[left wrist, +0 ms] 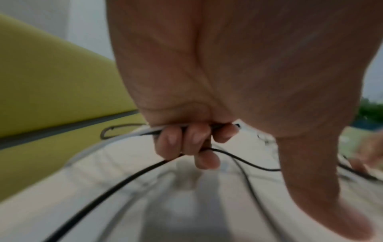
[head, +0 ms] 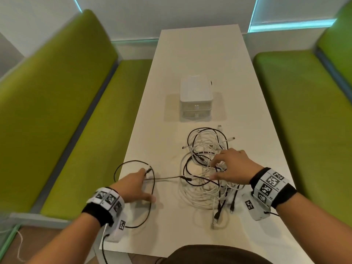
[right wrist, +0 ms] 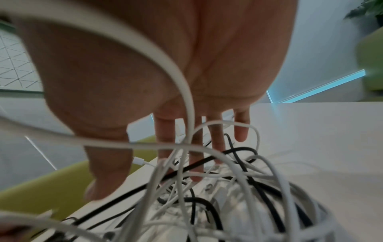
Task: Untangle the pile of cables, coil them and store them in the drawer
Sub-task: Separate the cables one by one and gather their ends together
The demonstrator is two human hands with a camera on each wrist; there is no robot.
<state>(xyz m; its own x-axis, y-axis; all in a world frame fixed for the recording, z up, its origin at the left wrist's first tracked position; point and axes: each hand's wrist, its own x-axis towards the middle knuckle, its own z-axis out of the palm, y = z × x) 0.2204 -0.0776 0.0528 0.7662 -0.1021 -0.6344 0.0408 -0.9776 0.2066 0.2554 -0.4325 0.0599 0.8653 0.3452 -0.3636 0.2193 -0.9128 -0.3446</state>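
Note:
A tangled pile of white and black cables (head: 202,189) lies on the white table (head: 190,54), near the front and right of centre. My right hand (head: 228,168) rests on top of the pile, its straight fingers (right wrist: 215,144) reaching down among the strands (right wrist: 228,196). My left hand (head: 137,184) is at the table's left edge, and its curled fingers (left wrist: 190,144) grip a black cable (head: 151,206) whose loop hangs past that edge. A taut stretch of this black cable (left wrist: 116,183) runs from the left hand to the pile. The small white drawer unit (head: 196,92) stands behind the pile, with both drawers closed.
Green cushioned benches run along the left (head: 66,111) and the right (head: 295,111) of the table. Bare tabletop lies beyond the drawer unit and at the front left. Several plug ends stick out of the pile toward the front edge.

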